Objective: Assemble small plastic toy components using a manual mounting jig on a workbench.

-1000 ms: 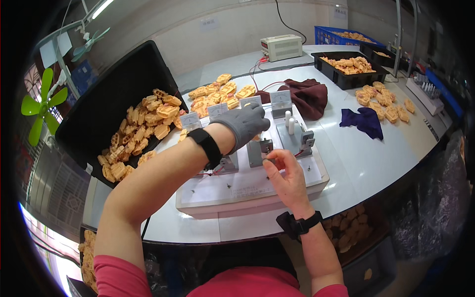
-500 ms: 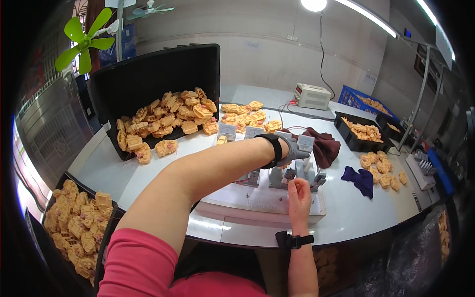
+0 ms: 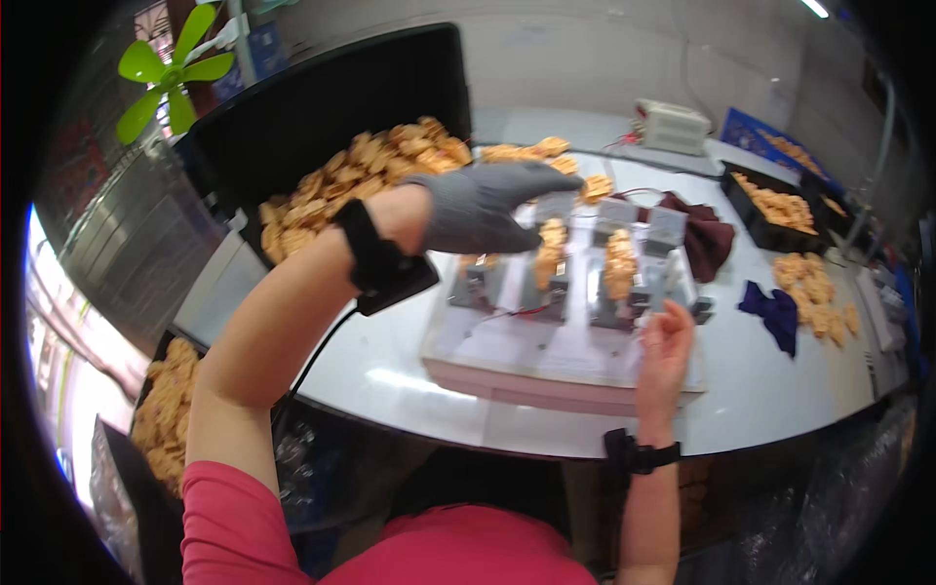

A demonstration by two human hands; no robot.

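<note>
The left hand [image 3: 480, 207], in a grey glove, was open, its thumb apart from the outstretched fingers, over the far left corner of the white base [image 3: 497, 378]. The right hand [image 3: 665, 346], bare, was by the base's right front corner, fingers bent and blurred, so I could not tell whether it gripped anything. The base stood near the tabletop's front edge and carried a row of grey fixtures; one tan piece [image 3: 551, 255] stood in the second fixture from the left, another tan piece [image 3: 620, 265] in the third. A black bin [image 3: 322, 127] heaped with more pieces [image 3: 361, 171] sat at the tabletop's left edge, while a purple cloth [image 3: 773, 314] lay toward its right edge, beside a loose cluster of tan pieces [image 3: 807, 288]
</note>
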